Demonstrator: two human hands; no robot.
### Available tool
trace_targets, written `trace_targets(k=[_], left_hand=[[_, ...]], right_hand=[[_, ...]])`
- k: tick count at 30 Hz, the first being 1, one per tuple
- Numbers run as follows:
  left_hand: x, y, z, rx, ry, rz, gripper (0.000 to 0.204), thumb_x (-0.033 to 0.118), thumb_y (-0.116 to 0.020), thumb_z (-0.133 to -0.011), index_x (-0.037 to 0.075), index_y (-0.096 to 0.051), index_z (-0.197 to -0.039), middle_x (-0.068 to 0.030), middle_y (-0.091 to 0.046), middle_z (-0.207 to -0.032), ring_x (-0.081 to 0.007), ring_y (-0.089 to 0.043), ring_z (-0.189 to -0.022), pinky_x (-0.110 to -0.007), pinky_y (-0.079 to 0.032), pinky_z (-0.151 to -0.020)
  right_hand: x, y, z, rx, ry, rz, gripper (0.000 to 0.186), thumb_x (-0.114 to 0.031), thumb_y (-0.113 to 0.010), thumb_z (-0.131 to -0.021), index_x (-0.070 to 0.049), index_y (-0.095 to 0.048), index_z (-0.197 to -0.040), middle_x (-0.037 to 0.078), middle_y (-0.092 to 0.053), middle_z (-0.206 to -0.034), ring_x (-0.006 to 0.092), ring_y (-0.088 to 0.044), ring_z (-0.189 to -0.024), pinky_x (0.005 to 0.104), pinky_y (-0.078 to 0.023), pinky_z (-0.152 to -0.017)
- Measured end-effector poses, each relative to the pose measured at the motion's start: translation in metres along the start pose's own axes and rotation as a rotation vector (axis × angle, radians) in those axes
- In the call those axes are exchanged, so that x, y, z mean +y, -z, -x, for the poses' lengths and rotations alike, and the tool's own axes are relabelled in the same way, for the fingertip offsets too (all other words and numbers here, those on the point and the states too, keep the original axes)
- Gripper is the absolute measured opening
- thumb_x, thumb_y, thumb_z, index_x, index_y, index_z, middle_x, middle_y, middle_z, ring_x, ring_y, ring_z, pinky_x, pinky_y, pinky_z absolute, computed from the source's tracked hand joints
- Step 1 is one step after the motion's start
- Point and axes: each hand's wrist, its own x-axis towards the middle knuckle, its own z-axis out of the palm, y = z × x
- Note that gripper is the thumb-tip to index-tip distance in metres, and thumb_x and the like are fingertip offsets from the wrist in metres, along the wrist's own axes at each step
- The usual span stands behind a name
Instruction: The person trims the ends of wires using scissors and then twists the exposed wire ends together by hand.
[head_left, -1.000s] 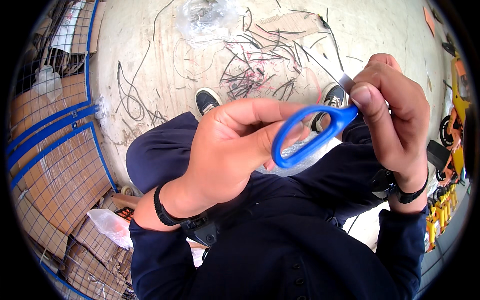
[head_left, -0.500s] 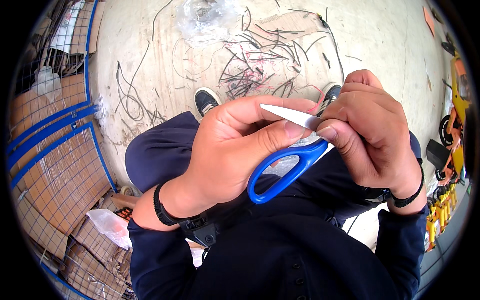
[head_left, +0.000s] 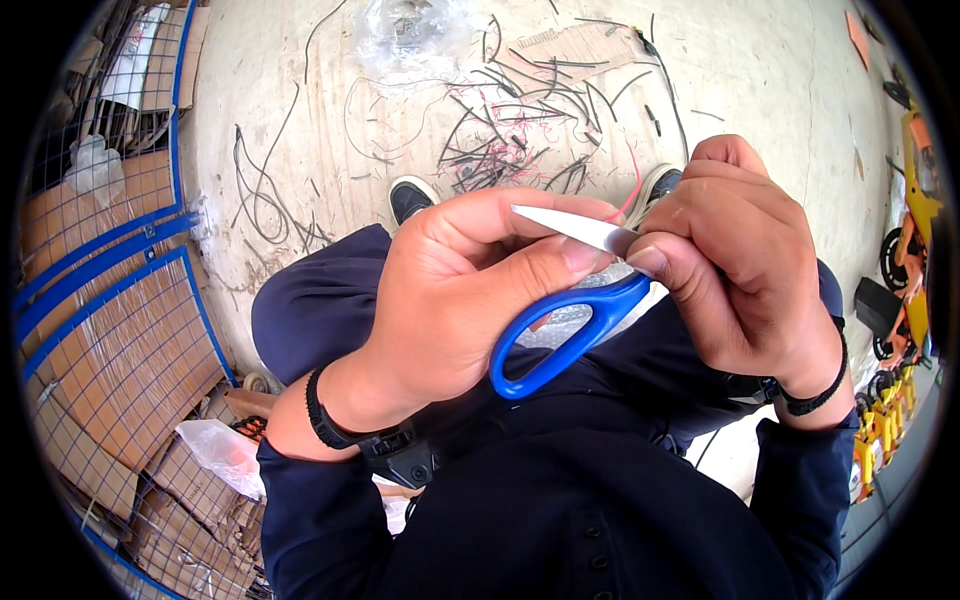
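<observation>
Spread-open scissors with a blue handle and a silver blade lie between my hands. My right hand is closed around their pivot, thumb pressed beside it; the rest of the scissors is hidden in that hand. The blade points left across the index finger of my left hand, above its thumb. That thumb and index finger are pinched together at the blade. A thin red wire rises from behind the blade at my left fingertips; its pinched end is hidden. One handle loop hangs below my left thumb.
Black and red wire scraps litter the floor ahead, beside flat cardboard and clear plastic. A blue mesh cage with cardboard stands left. Yellow and black wheeled equipment lines the right. My shoes are below the scraps.
The red wire now stands out longer above my hands. The scissors and my left hand have shifted slightly left and up; my right hand has barely moved.
</observation>
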Motion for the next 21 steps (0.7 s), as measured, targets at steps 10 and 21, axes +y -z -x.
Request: trace_targets(k=[10,21], left_hand=[[-0.003,-0.006,-0.002,0.075,-0.080,-0.088,0.023,0.005,-0.062,-0.088,-0.003,-0.061,-0.110,-0.0108,-0.068,-0.085,-0.0053,-0.058,-0.061,-0.016,-0.046,-0.053],[-0.005,0.003,-0.003,-0.007,-0.067,-0.094,0.025,0.009,-0.061,-0.092,-0.006,-0.062,-0.111,-0.0046,-0.066,-0.085,-0.0049,-0.050,-0.061,-0.018,-0.038,-0.057]], right_hand=[[0.000,0.002,-0.001,-0.008,-0.025,0.026,0.009,-0.009,-0.063,-0.081,-0.003,-0.061,-0.075,0.004,-0.057,-0.066,0.0210,-0.048,-0.056,0.0331,-0.038,-0.069],[0.002,0.014,-0.001,0.104,-0.089,-0.054,0.019,-0.012,-0.056,-0.089,-0.002,-0.057,-0.073,0.006,-0.053,-0.065,0.0171,-0.045,-0.057,0.0303,-0.037,-0.065]])
